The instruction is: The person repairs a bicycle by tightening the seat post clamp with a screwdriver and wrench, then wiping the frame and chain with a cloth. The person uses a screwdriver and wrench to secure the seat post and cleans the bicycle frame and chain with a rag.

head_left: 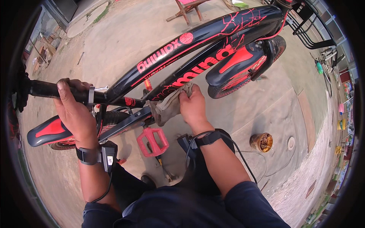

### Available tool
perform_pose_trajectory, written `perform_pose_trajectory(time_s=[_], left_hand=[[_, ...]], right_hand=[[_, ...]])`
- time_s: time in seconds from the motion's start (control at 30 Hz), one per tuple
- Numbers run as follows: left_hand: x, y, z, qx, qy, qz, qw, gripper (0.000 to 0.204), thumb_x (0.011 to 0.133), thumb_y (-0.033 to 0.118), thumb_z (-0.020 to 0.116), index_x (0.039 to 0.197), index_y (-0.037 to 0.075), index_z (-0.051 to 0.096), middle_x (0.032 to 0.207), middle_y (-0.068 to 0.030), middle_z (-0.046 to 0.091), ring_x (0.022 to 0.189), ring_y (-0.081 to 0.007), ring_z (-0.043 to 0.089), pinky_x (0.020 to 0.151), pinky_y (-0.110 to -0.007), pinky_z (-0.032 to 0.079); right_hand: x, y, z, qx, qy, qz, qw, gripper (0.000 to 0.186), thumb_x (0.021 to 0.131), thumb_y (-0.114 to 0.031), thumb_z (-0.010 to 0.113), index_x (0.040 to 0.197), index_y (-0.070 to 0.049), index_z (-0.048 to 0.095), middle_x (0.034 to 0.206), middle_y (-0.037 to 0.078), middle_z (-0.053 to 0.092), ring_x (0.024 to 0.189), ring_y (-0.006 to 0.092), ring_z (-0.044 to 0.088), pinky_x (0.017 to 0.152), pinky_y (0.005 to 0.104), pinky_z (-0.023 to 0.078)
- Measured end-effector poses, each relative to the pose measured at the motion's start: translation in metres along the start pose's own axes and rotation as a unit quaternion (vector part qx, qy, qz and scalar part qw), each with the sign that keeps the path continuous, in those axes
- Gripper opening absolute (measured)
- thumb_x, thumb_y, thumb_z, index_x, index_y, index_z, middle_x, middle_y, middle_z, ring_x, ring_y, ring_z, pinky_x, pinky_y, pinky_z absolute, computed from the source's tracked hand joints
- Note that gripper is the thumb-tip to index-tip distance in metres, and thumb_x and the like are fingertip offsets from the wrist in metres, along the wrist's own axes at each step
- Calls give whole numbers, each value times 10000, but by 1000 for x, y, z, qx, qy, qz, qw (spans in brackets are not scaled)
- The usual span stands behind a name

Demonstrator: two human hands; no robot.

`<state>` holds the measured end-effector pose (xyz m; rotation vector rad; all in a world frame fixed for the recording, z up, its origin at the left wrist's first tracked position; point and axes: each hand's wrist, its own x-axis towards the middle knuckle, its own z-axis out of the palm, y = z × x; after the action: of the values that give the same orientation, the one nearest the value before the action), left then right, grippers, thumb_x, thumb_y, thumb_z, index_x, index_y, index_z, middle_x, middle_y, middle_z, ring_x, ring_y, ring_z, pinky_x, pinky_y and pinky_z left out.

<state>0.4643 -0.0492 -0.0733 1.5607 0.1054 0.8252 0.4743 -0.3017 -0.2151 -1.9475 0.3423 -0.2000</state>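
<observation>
In front of me stands a small black and red bicycle (125, 81), its front wheel (275, 47) toward the far right. My left hand (78, 119) is wrapped round the black seat post (43, 88), just beside the silver clamp (91, 98). A grey, dirty rag (167, 107) is pinched in my right hand (194, 109), between thumb and fingers. It lies against the lower frame tube, near where the tubes meet above the crank. Part of the right fingers is hidden behind the rag. Below hangs a red pedal (153, 142).
A brush (166, 171) lies on the concrete between my feet. To the right stands a tin (261, 142) with brown stuff in it, near a pale ring (291, 143). A wooden stool (188, 10) is at the far side. A black rack (313, 28) juts out at the bicycle's front.
</observation>
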Motion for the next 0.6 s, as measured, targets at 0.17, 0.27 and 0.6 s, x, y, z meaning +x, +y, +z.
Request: perform_pose_trajectory(time_s=[0.17,0.27,0.6], left_hand=[[-1,0,-1,-21,-11,10,1000,346,1116,390,533,1101,44,537,860,-68,601,791,-195,634,775,-375,561],[-1,-1,-8,-39,-21,-3,999,331,1123,369,515,1111,40,550,882,-71,617,829,-196,637,799,-369,559],[-1,1,2,-71,-28,15,997,326,1105,379,567,1084,54,542,804,-60,636,720,-152,645,670,-287,525]], right_hand=[[-9,-10,-38,15,5,-136,991,307,937,-152,708,1195,6,658,1025,231,733,937,435,714,835,454,567],[7,-51,-74,-52,120,-376,917,341,956,-74,670,1295,-40,668,1156,151,725,1079,372,685,918,463,543],[12,-40,10,-267,-117,-639,712,318,847,-121,681,1138,-188,792,1221,3,740,1237,252,644,1050,432,477]])
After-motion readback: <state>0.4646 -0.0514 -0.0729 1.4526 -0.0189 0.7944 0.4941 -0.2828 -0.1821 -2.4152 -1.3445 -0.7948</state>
